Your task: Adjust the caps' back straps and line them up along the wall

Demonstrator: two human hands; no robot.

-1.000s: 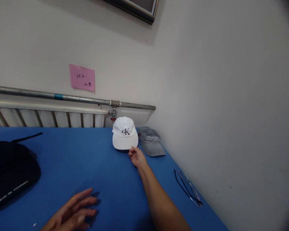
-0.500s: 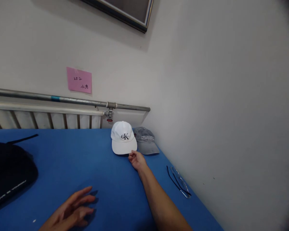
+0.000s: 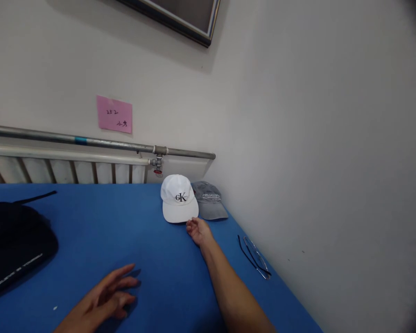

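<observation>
On the blue tabletop [image 3: 152,249] a white baseball cap [image 3: 179,210] with a dark "CK" mark sits with its brim towards me. My right hand [image 3: 197,231] reaches out to the front right corner of the brim, its fingers curled and pinching that edge. Just behind and to the right lies a grey cap [image 3: 213,210] with pale lettering, partly covered by the white one. Lower left, my left hand [image 3: 107,296] hovers over the blue surface with bent, parted fingers and holds nothing.
A black bag-like item [image 3: 17,249] with white lettering and a strap lies at the left. Eyeglasses [image 3: 256,259] rest along the right edge by the wall. Behind the table run a metal pipe [image 3: 118,145], a valve and a radiator [image 3: 58,171].
The white cap has shifted very slightly right with my right hand, closer over the grey cap. My left hand stays almost in place. The view has turned a little.
</observation>
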